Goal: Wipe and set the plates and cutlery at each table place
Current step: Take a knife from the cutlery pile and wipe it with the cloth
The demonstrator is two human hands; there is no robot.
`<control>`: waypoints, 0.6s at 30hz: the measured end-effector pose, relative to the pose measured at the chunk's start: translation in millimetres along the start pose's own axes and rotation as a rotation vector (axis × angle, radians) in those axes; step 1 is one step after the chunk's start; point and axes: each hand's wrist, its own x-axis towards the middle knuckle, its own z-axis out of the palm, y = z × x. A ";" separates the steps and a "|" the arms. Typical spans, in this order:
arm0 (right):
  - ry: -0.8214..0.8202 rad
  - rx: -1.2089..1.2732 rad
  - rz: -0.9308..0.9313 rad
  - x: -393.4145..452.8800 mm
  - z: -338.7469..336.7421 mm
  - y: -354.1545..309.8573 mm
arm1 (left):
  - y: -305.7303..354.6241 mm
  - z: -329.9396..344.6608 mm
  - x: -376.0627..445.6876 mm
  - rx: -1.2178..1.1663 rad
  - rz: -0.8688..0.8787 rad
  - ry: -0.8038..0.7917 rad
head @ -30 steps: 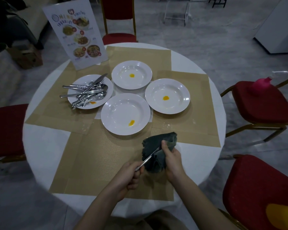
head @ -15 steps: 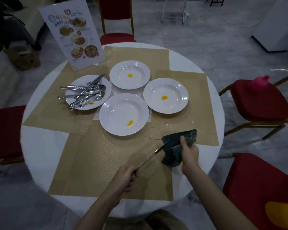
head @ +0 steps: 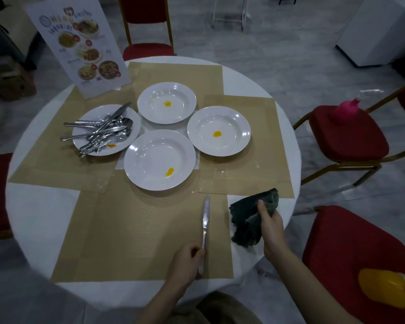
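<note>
Round white bench (head: 38,206): near its front edge, the left hand (head: 187,260) grips a knife (head: 205,220) by the handle, blade pointing toward the far edge; the right hand (head: 270,228) clutches a dark cloth (head: 248,216).

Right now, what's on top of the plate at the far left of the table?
The left plate holds a heap of cutlery: knives and spoons, with several handles sticking out past the rim. A yellow smear shows beside it. What the heap covers cannot be seen.

Knife (head: 205,220) now out of the cloth (head: 250,218), lowered along near placemat (head: 136,230), right hand (head: 270,226) drawn aside
</note>
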 end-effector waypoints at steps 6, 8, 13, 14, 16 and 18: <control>-0.041 -0.014 -0.006 -4.5 -2.9 4.0 | 3.0 4.1 8.0 0.164 0.113 0.020; -0.074 -0.029 -0.019 -7.2 -0.9 5.7 | 2.2 2.9 10.1 0.225 0.143 0.028; -0.105 -0.054 -0.022 -10.1 2.7 8.1 | 1.2 4.2 12.4 0.368 0.241 0.065; -0.104 -0.058 -0.021 -9.9 2.7 8.1 | 1.8 4.4 12.7 0.373 0.242 0.071; -0.104 -0.062 -0.018 -9.2 3.1 7.9 | 3.6 4.7 12.8 0.373 0.242 0.079; -0.103 -0.056 -0.017 -9.3 3.5 7.1 | 4.3 5.7 12.2 0.367 0.238 0.085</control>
